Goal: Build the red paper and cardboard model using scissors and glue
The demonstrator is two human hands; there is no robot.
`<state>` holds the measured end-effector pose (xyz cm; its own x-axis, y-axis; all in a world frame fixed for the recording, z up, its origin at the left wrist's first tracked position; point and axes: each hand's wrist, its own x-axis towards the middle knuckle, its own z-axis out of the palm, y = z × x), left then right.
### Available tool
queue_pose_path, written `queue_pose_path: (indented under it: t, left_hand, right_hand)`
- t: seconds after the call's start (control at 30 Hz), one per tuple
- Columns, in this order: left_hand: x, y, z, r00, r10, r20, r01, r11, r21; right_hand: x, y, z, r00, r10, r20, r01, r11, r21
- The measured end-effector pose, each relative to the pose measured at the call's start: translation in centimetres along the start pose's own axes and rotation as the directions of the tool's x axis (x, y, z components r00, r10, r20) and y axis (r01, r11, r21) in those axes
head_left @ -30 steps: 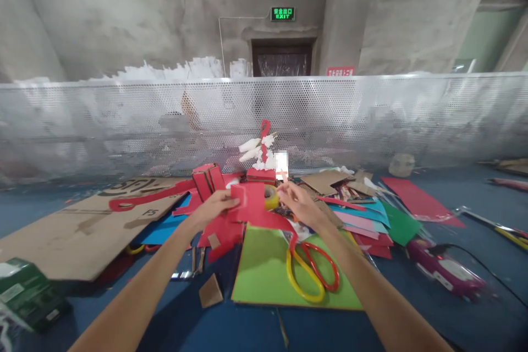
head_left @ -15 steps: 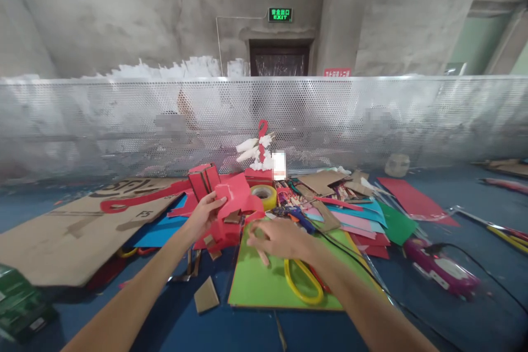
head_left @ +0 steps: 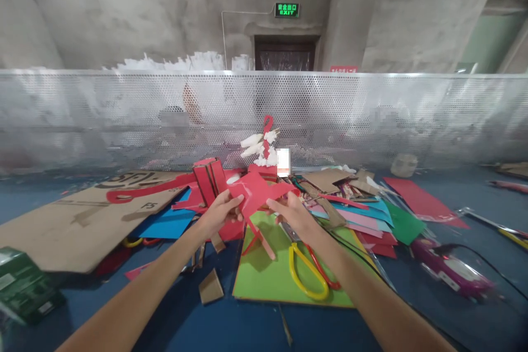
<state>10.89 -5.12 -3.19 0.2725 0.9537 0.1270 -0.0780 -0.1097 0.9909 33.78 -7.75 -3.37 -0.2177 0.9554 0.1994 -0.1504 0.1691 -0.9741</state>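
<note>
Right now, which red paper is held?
The middle red paper, gripped between the left hand and right hand; the far-right red paper lies on the blue table, touched by neither.

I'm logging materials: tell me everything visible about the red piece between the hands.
The red piece looks like thin paper or card, with an irregular, angular outline. Mid-view, the left hand and right hand grip it at opposite sides. I can't tell whether the red strip below joins it.

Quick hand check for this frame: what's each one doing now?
Left hand: closed, thumb and fingers pinching the red paper.
Right hand: closed, holding the same red paper at its other side.
</note>
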Motion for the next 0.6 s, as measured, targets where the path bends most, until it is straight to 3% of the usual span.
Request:
queue_pose_path:
  t: [0.13,0.23,0.4,0.6]
  left_hand:
    - [-0.4,0.3,-0.1,0.992,0.065,0.109,-0.080,0.987,0.139]
    - [-0.6,0.8,-0.3,0.982,0.077,0.175,-0.100,0.987,0.129]
    - [-0.5,0.8,-0.5,0.983,0.030,0.181,-0.060,0.984,0.166]
    - [-0.5,0.6,0.0,0.980,-0.015,0.198,-0.023,0.982,0.186]
  right_hand:
    - [0.4,0.7,-0.2,0.999,-0.029,-0.039,0.025,0.996,-0.084]
    - [0.8,1.1,-0.9,0.995,-0.084,-0.046,0.077,0.987,-0.141]
    - [0.8,0.8,-1.6,0.980,-0.200,0.019,0.195,0.922,-0.334]
    - [0.4,0.1,-0.9,0.947,-0.289,0.143,0.321,0.794,-0.517]
